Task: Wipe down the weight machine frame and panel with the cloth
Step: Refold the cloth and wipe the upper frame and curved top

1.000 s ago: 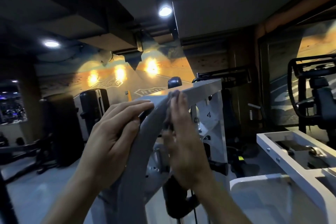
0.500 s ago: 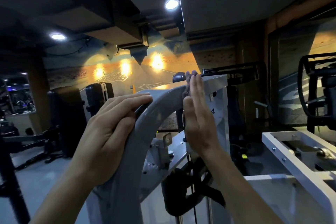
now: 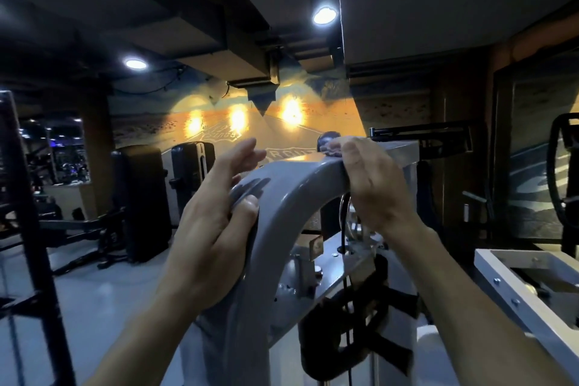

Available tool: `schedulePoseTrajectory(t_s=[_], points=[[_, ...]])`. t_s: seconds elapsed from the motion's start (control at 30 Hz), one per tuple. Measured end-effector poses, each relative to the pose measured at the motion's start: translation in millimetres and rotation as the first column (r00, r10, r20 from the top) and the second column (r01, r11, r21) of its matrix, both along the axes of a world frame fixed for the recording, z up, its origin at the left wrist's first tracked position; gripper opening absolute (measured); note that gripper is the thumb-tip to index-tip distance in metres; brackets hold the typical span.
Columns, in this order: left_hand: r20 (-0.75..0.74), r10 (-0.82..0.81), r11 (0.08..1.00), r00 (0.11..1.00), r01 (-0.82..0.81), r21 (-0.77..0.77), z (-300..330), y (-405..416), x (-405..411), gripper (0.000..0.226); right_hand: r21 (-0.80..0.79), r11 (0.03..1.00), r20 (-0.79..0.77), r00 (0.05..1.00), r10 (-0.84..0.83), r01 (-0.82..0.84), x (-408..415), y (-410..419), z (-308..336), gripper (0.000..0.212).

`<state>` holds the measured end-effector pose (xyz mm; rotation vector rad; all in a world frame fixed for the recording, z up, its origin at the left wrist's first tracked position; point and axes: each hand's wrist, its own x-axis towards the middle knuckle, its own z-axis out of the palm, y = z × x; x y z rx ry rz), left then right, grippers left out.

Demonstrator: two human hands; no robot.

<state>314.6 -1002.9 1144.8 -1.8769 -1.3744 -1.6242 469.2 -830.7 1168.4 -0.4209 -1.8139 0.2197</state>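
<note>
The weight machine's grey curved frame (image 3: 300, 175) arches up in front of me and joins a pale upright panel (image 3: 405, 155) behind it. My right hand (image 3: 376, 185) lies over the top of the arch, its fingers curled down over a small dark cloth (image 3: 330, 150) that it holds against the metal. Only a bunched edge of the cloth shows past the fingertips. My left hand (image 3: 213, 229) rests on the left side of the arch, thumb on the metal and fingers stretched out and lifted.
A black pulley and strap assembly (image 3: 344, 341) hangs under the arch. A white machine housing (image 3: 517, 288) stands close at the right. Black padded machines (image 3: 141, 197) and a dark rack post (image 3: 28, 229) are at the left, with grey floor between.
My right hand has slid the cloth from the side of the frame up onto the top of the arch and curled over it. My left hand's fingers have lifted off the frame.
</note>
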Motion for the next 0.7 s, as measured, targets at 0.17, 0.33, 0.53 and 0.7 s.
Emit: schedulePoseTrajectory(t_s=[0.17, 0.33, 0.53, 0.7], points=[[0.122, -0.121, 0.990, 0.985, 0.111, 0.084, 5, 3, 0, 0.057, 0.254, 0.967, 0.114, 0.994, 0.001, -0.030, -16, -78, -22, 0.056], [0.237, -0.252, 0.957, 0.938, 0.206, 0.202, -3, -12, -10, 0.050, 0.596, 0.777, 0.341, 0.940, -0.018, -0.201, -21, -120, -49, 0.052], [0.278, -0.150, 0.975, 0.949, 0.095, 0.200, -9, -40, -26, 0.045, 0.540, 0.804, 0.394, 0.919, 0.020, -0.249, -5, -69, -9, 0.045], [0.303, -0.114, 0.977, 0.946, 0.052, 0.206, -12, -56, -33, 0.043, 0.191, 0.981, 0.238, 0.969, -0.066, 0.020, -5, -40, 10, 0.061]])
